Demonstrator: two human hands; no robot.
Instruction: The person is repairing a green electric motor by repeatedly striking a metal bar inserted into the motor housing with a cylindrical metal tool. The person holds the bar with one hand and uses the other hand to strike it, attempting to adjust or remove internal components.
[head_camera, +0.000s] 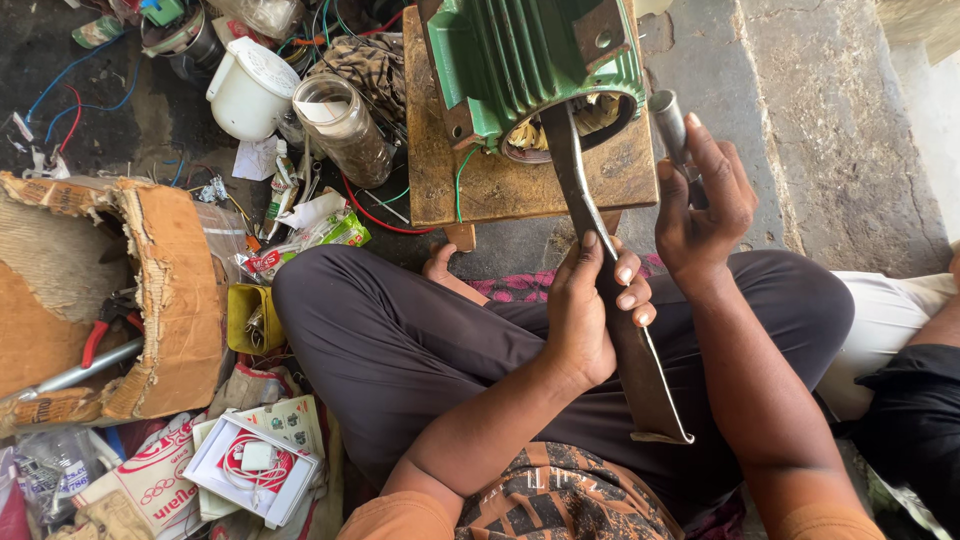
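Fingers of the left hand (590, 310) are wrapped round the middle of a long flat metal blade (600, 270), thumb laid along its edge, while the right hand (700, 205) is clenched on a round steel handle (668, 122) held upright just beside it. Ahead of both sets of fingers sits the biggest thing here, a green ribbed motor body (520, 60), resting on a small wooden stool (500, 185); the blade's far tip pokes into its open end, where pale windings show. I'd judge that casing heavy and rigid cast metal, best taken by its feet or ribs, never by the windings, which look delicate. The blade looks stiff and thin, with edges likely hard on bare skin, so a mid-length hold with the wide end braced on the lap suits it.

Left of the fingers lies a torn cardboard box (150, 300) with pliers inside, then a white plastic jug (250, 88), a clear jar (345, 130), and loose red and blue wires. These crowd the floor but stay well apart from the blade. Another person's leg (890, 310) sits close on the right, near the clenched hand's elbow.
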